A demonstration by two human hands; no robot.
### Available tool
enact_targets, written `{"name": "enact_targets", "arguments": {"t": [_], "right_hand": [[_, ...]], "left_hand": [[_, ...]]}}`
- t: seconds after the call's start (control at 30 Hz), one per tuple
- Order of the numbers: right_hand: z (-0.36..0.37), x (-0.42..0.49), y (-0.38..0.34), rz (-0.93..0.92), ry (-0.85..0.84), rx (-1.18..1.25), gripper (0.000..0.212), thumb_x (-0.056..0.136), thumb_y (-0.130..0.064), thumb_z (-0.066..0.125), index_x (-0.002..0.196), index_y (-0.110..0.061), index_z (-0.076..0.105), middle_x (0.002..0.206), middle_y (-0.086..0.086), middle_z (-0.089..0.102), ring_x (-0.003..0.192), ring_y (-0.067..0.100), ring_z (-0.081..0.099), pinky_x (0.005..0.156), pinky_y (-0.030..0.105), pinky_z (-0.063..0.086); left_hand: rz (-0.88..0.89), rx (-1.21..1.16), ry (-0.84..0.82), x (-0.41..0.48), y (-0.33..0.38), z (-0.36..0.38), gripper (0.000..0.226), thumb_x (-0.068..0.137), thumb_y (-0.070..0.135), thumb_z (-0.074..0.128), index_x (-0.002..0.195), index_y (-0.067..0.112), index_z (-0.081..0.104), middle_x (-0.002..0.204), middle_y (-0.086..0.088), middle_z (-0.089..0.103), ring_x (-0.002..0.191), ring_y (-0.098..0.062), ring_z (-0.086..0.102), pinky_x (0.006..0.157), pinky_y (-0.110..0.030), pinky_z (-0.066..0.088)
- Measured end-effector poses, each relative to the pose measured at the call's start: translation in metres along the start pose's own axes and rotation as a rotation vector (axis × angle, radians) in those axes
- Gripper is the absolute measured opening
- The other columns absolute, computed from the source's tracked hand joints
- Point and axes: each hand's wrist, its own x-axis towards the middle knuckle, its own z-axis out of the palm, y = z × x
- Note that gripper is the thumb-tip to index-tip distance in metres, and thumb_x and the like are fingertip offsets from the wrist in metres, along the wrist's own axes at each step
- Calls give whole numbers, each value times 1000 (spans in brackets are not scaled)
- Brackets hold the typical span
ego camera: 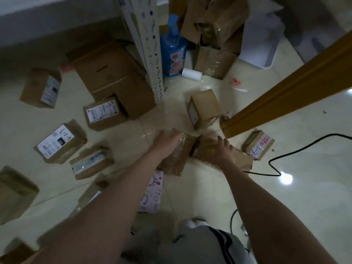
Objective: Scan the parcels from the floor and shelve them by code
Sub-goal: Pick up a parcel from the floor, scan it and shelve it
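boxes (106,73) are crowding in left of the white shelf post (152,60); blue bottle (173,52) is sitting just right of it; wooden frame (285,88) is cutting in further right; bare tile (171,113) is lying open below its foot

Left parcel (176,159) just beside right parcel (206,149) on floor (304,197), shelf post (150,54) behind, bottle (173,54) right of post

Well left of the left hand (167,139), a box label (55,143) carried black handwriting: a dashed code beginning like "L", the rest too blurred to read. Just right of the right hand (222,150), a second box (259,147) bore blue handwriting, perhaps "E-3-", with red strokes beside it. Beyond the left hand, a third label (102,111) showed a scribble. All the printed lines were unreadable.
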Motion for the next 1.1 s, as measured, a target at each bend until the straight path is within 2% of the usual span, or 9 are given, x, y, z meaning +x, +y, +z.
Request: {"name": "enact_targets", "arguments": {"t": [0.1, 0.2, 0.33, 0.43, 0.6, 0.77, 0.87, 1.0, 1.1], "right_hand": [[18, 18, 3, -68, 4, -179, 119, 75, -38, 84, 159, -24, 0, 166, 6, 4, 152, 36, 4, 120, 54, 16], [34, 28, 6, -149, 33, -378, 125, 71, -37, 87, 158, -23, -2, 164, 10, 9, 150, 38, 11, 118, 56, 21], [46, 26, 10, -178, 98, -526, 126, 72, -31, 86, 157, -18, -5, 159, 14, 16, 143, 40, 23, 112, 57, 33], [47, 12, 13, -184, 100, -545, 135, 67, -41, 89, 157, -14, -8, 155, 13, 18, 139, 40, 28, 108, 55, 39], [14, -33, 2, -165, 180, -225, 139, 57, -47, 92, 155, -11, 1, 146, 9, 28, 131, 35, 36, 99, 46, 50], [-54, -100, -34, -279, 324, 75, 135, 53, -53, 91, 151, -8, 10, 142, 10, 32, 128, 34, 38, 101, 51, 48], [-103, -153, -64, -336, 399, 307, 133, 54, -45, 92, 152, -6, 12, 143, 11, 33, 130, 31, 39, 104, 47, 45], [-175, -240, -100, -367, 435, 724, 128, 51, -33, 95, 151, -10, 19, 142, 4, 37, 125, 14, 42, 103, 36, 47], [-225, -308, -122, -363, 436, 977, 131, 49, -44, 93, 152, -20, 16, 143, -5, 38, 130, 11, 43, 108, 39, 46]], "left_hand": [[14, 22, 13, 23, -2, 14, 59, 72, 55, 59, 94, 1, 67, 81, -14, 65, 102, -39, 66, 73, -37, 48], [-6, 23, 36, 33, -7, 20, 36, 89, 40, 63, 69, 11, 56, 66, -2, 55, 91, -35, 66, 71, -30, 42], [2, 21, 20, 29, -13, 12, 33, 94, 41, 59, 70, 19, 52, 70, -2, 54, 75, -24, 56, 74, -32, 42], [18, 26, 10, 18, -16, -1, 49, 77, 59, 58, 86, 12, 63, 79, -9, 63, 81, -30, 63, 69, -32, 40], [-42, 30, 34, -25, -5, -31, 66, 89, 55, 57, 127, 1, 55, 125, -21, 60, 113, -37, 60, 75, -34, 41], [-85, 1, 42, -89, 30, -58, 63, 95, 47, 57, 138, 3, 46, 133, -18, 55, 122, -35, 54, 95, -40, 46], [-99, -69, 49, -135, 63, -75, 51, 96, 44, 57, 128, 5, 54, 117, -12, 60, 105, -28, 56, 90, -38, 47], [-196, -268, 79, -203, 118, -111, 33, 101, 43, 50, 89, 14, 58, 110, -13, 61, 102, -29, 57, 101, -51, 49], [-307, -444, 64, -266, 161, -146, 62, 95, 62, 49, 134, 15, 53, 134, -11, 53, 122, -33, 52, 103, -55, 47]]}}
